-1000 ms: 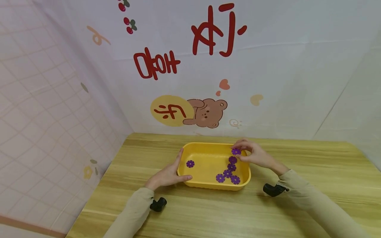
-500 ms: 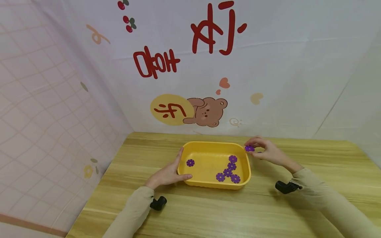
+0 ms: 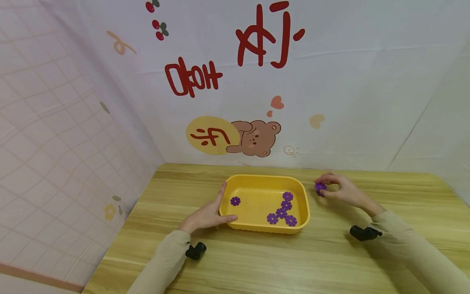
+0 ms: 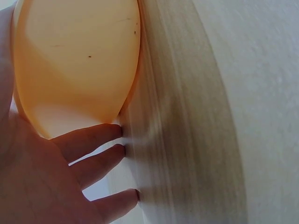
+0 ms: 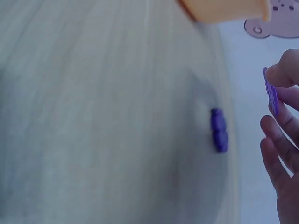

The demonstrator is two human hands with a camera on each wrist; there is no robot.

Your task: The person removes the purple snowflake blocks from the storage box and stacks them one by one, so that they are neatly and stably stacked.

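My left hand [image 3: 207,213] rests against the left end of a yellow plastic tray [image 3: 266,229], thumb along the front rim and fingers extended beside the wall. In the left wrist view those fingers [image 4: 86,140] are spread, close to the tray's outer side. Beyond the tray's right end, my right hand [image 3: 345,191] pinches a purple flower-shaped plastic disc [image 3: 320,186] between thumb and fingertips. The right wrist view shows this disc [image 5: 271,93] edge-on, held above the table. Below it, a pair of purple pieces [image 5: 219,130] lies on the tabletop.
Inside the tray, one purple disc [image 3: 235,201] lies at the left and several purple discs [image 3: 281,213] form a branching group at the right. The wooden table [image 3: 257,261] meets a printed white cloth wall [image 3: 360,134] at the back.
My right hand has carried a purple disc out of the tray's back right corner, over the rim, to the table on the right. My left hand has stayed at the tray.
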